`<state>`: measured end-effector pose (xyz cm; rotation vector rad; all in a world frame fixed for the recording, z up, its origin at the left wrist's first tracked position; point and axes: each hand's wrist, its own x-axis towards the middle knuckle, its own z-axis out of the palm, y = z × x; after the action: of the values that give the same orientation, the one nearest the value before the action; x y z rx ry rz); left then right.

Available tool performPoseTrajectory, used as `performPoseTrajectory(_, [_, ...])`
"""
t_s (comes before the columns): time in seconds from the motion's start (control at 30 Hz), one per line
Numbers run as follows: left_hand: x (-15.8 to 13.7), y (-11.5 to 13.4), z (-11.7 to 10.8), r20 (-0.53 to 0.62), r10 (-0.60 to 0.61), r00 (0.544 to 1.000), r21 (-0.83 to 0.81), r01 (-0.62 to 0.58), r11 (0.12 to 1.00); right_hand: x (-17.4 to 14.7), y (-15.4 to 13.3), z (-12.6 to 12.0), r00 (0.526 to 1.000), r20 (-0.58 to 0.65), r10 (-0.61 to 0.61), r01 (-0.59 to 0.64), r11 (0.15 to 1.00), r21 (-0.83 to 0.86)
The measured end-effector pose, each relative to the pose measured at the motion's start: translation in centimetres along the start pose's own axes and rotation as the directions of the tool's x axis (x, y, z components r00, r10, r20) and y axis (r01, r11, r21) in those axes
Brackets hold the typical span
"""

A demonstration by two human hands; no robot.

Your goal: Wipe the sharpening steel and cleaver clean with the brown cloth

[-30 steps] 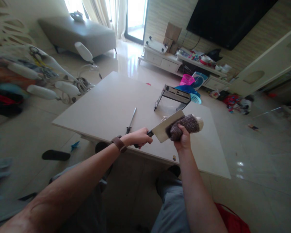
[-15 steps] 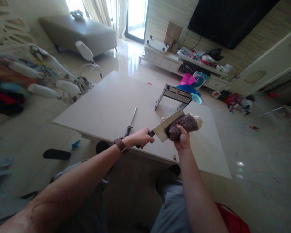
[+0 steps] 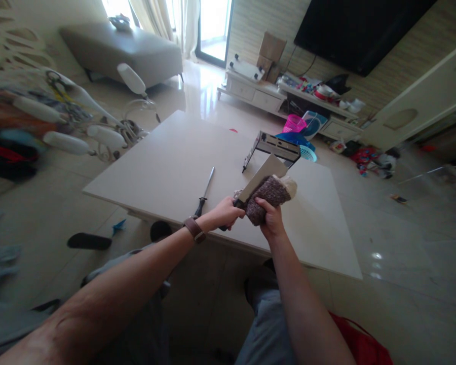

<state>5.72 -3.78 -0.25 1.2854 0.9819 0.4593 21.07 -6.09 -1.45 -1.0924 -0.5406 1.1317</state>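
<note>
My left hand (image 3: 225, 213), below a brown watch strap, is closed round the dark handle of a cleaver (image 3: 265, 170). Its wide blade points up and to the right above the white table (image 3: 163, 167). In my right hand (image 3: 272, 220) is a bunched fuzzy brown towel (image 3: 269, 193) with a whitish end. The towel lies against the blade close to the handle and covers part of it. A honing steel (image 3: 206, 190) with a black handle rests on the table left of the cleaver.
A metal and black frame-like stand (image 3: 279, 146) stands on the table just beyond the blade. Pink basket (image 3: 294, 123) and blue tubs are on the floor behind. White lamp shades (image 3: 66, 143) reach in at the left. A red bag (image 3: 359, 339) lies low on the right.
My right hand and the towel have moved left along the blade toward the handle. The cleaver has tilted more upright, while my left hand has shifted slightly right.
</note>
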Motion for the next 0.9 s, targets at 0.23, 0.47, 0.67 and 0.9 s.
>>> performPoseTrajectory(0.23, [0.09, -0.17, 0.16, -0.008, -0.015, 1.0, -0.015, 0.015, 1.0, -0.25, 0.62, -0.05, 1.0, 0.008, 0.016, -0.016, 1.0, -0.019])
performPoseTrajectory(0.47, [0.21, -0.2, 0.15, 0.002, -0.021, 1.0, 0.001, 0.021, 1.0, -0.04, 0.84, -0.41, 1.0, 0.019, 0.013, -0.012, 0.999, -0.049])
performPoseTrajectory(0.67, [0.17, -0.35, 0.17, -0.001, -0.03, 1.0, 0.004, 0.03, 1.0, -0.1, 0.75, -0.25, 0.999, 0.009, 0.034, -0.034, 0.999, -0.032])
performPoseTrajectory(0.9, [0.19, -0.31, 0.13, 0.0, -0.041, 0.999, 0.002, 0.041, 0.999, -0.14, 0.73, -0.1, 0.999, 0.004, 0.045, -0.045, 0.999, -0.015])
